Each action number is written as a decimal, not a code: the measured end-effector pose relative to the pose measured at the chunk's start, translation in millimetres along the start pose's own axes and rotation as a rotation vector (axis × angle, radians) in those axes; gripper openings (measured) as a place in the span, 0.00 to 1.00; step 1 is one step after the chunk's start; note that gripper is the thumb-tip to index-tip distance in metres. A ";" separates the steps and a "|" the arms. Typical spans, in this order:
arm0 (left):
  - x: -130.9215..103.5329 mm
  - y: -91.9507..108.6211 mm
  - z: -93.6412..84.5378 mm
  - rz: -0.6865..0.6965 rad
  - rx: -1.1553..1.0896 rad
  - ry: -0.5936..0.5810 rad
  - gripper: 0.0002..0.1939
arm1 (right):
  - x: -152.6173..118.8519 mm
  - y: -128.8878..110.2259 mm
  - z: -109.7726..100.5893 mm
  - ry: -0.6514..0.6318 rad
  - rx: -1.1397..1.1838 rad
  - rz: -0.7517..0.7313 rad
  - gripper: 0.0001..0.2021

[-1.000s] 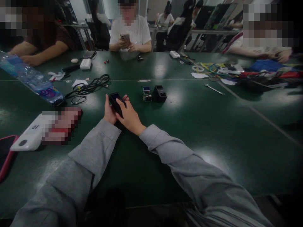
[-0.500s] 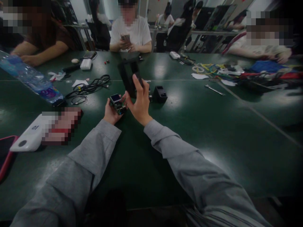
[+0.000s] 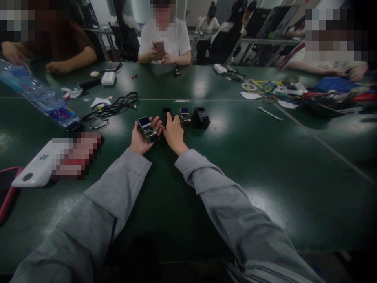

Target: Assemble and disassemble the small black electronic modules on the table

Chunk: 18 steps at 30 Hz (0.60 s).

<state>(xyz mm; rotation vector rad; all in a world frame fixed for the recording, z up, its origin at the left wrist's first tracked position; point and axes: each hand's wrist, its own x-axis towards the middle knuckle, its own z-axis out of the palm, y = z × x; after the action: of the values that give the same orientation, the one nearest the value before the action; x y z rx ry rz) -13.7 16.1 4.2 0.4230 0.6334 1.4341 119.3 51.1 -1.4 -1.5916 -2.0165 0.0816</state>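
On my left hand [image 3: 140, 138], palm up, rests a green circuit board with a small screen [image 3: 146, 126]; the fingers curl along its far side. My right hand [image 3: 174, 131] has its fingers on a black plastic case [image 3: 167, 111], which is down on the table and partly hidden behind them. Just right of that hand stands a second circuit board with a screen [image 3: 185, 117]. Beside that board is another black case with openings in it [image 3: 202, 117].
A plastic bottle [image 3: 41, 94], black cables [image 3: 114, 107], a white power bank [image 3: 44, 161] and phones lie to the left. A wrench [image 3: 270, 113] and a heap of coloured wires [image 3: 309, 92] are at right. Several people sit around; one across holds a phone [image 3: 158, 48].
My right hand has lowered the black case from mid-air to the table, uncovering the second circuit board. My left hand stays in place with its board.
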 end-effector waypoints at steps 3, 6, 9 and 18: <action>1.4 -1.2 -2.4 0.016 0.020 -0.021 0.28 | -0.2 -0.1 0.4 -0.018 -0.052 -0.033 0.30; 1.4 -1.5 -3.0 0.019 0.025 -0.035 0.28 | -1.2 0.8 2.1 -0.011 -0.079 -0.075 0.30; 0.8 -1.3 -2.1 0.018 0.019 -0.026 0.27 | -2.7 2.1 5.3 0.007 -0.079 -0.084 0.31; 1.0 7.4 0.2 0.007 -0.086 0.025 0.26 | -8.6 -4.0 -8.4 0.273 0.165 -0.156 0.21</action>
<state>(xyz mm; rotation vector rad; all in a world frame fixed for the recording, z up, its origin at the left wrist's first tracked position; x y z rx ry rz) -19.4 17.9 8.8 0.3407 0.5884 1.4692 120.8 39.7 3.8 -1.2650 -1.8615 -0.0270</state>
